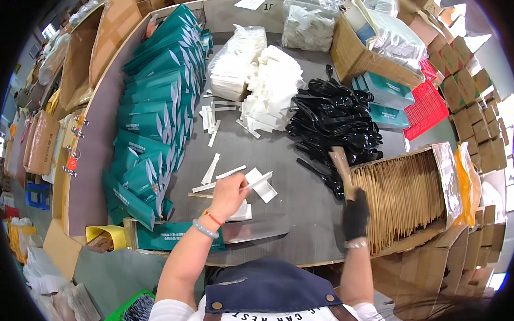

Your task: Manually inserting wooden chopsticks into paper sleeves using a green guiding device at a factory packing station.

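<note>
Two hands at work on our grey table (304,227). Largest item: box of brown paper sleeves (402,195), from which our gloved right hand (355,213) grips one sleeve (342,166). Left hand (227,195) pinches a white packet (257,180) at table centre.

The left hand (227,195) is pinching a thin white packet (256,180) that is sticking out past its fingertips. The gloved right hand (355,213) is gripping a brown paper sleeve (342,164) rising above its fingers, just beside the box of sleeves (405,195).
</note>
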Demonstrator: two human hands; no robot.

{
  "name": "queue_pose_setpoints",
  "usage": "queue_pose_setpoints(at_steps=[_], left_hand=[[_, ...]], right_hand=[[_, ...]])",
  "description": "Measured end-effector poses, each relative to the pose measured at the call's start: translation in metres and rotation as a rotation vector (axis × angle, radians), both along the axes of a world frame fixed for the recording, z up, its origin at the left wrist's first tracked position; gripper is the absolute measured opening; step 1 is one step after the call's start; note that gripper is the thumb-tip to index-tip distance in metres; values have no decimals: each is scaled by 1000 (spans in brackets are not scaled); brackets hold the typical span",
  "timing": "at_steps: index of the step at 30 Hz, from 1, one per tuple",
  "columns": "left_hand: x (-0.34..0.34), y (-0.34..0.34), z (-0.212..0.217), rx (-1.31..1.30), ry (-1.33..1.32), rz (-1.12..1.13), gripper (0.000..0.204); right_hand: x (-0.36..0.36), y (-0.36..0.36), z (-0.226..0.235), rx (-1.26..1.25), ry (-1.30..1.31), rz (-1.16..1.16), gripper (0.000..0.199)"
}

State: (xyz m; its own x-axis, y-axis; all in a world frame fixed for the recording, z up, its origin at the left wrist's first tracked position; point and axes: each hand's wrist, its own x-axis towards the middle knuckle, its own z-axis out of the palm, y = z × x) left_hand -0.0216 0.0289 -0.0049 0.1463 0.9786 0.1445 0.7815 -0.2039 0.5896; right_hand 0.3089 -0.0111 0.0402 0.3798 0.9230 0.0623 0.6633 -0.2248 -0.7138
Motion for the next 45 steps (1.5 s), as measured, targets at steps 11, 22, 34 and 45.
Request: queue_pose_setpoints(at_steps=[11, 22, 34, 45], left_hand=[[-10, -107, 24, 36, 31, -104, 35], [-19, -158, 22, 87, 339, -222, 48], [-56, -136, 33, -44, 175, -97, 74], [-19, -114, 32, -3, 128, -180, 72]], right_hand=[[-24, 79, -47, -188, -537, 352, 42], [-129, 0, -12, -313, -338, 1132, 11], [-78, -28, -22, -105, -462, 1097, 42], [-98, -31, -60, -124, 6, 1039, 29]])
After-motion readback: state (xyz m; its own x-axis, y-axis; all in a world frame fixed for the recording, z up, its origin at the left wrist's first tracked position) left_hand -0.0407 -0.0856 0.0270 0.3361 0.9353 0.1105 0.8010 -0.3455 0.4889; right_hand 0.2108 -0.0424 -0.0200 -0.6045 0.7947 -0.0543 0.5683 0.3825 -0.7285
